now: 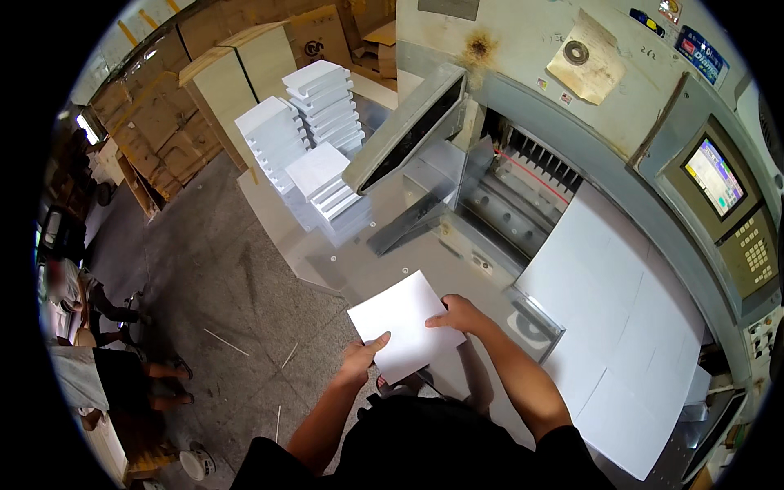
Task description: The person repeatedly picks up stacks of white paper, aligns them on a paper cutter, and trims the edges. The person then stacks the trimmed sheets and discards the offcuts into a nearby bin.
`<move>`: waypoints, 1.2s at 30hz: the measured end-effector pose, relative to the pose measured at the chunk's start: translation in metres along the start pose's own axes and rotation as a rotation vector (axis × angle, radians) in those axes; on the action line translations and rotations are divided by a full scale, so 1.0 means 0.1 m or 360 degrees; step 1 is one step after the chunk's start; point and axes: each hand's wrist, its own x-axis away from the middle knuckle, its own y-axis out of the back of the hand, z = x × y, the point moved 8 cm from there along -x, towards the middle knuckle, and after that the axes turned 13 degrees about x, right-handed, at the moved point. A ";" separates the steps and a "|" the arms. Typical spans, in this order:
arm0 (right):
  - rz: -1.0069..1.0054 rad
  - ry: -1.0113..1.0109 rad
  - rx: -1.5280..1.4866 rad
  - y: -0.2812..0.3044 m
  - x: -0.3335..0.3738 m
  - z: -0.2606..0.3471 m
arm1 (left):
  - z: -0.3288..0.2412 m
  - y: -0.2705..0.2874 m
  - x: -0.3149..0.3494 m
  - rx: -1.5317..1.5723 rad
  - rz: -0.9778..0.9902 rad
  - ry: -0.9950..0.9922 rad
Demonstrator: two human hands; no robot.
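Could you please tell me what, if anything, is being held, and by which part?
White paper: the left hand holds its left edge, the right hand its right edge.

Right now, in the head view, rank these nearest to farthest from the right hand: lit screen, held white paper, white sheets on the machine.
1. Held white paper: in the right hand, to its left.
2. White sheets: on the machine, to the hand's right.
3. Lit screen: farthest, at upper right.
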 end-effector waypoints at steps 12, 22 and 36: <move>-0.0915 -0.0177 0.0632 0.32 0.24 0.19 | 0.46 0.25 -0.14 0.0021 -0.0098 0.0085; -0.1213 -0.0476 0.0009 -0.01 2.41 -0.35 | 0.60 0.32 -0.22 -0.0019 -0.0040 -0.0171; -0.1321 -0.0494 0.1072 0.34 3.32 -1.28 | 1.66 0.82 1.10 0.0216 -0.0296 0.0184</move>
